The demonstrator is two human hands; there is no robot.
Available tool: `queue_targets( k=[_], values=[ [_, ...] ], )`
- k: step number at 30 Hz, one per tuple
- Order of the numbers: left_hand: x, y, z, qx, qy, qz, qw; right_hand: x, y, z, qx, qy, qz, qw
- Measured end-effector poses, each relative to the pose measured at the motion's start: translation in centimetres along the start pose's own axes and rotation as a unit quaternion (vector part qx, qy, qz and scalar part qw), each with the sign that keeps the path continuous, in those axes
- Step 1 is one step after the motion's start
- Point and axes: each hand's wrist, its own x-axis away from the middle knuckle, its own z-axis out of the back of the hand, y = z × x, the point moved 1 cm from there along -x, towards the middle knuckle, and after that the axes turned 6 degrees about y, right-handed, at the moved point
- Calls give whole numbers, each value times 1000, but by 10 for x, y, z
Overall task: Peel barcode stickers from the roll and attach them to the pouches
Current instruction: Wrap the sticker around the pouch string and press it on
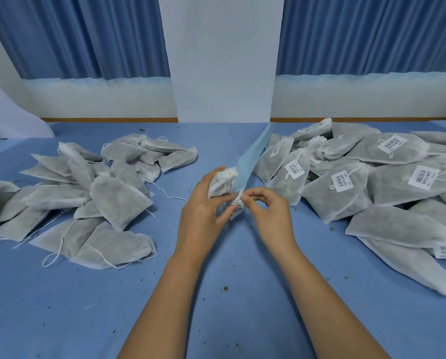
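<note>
The left hand (203, 207) grips a white fabric drawstring pouch (220, 182) beside a pale blue backing strip (250, 156). The right hand (268, 211) pinches a white barcode sticker (238, 203).

The desk (242, 320) has an open lane down the middle, from the near edge to the far wall. A heap of plain pouches (118, 200) fills the left side. A bigger heap of stickered pouches (398, 149) fills the right. A blue strip (253, 156) slants up across the far part of the lane.
</note>
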Motion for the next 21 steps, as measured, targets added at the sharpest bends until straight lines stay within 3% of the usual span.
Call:
queue_targets(
  k=[3,8,13,15,18,21],
  values=[
    [0,-4,-1,-18,8,9,1000,-1,1,-1,-32,-32,-18,999],
    [1,-10,0,-40,8,24,999,-2,8,-5,22,-57,1,998],
    [1,-13,-1,49,40,135,989,-5,11,-5,29,-47,-22,998],
    [-2,-16,4,63,107,210,970,-5,13,-5,29,-40,-44,998],
    [-3,-24,17,97,209,346,910,-7,15,0,22,-8,-73,997],
    [-2,-23,24,222,208,434,848,-12,16,8,-29,69,-119,990]
  ],
)
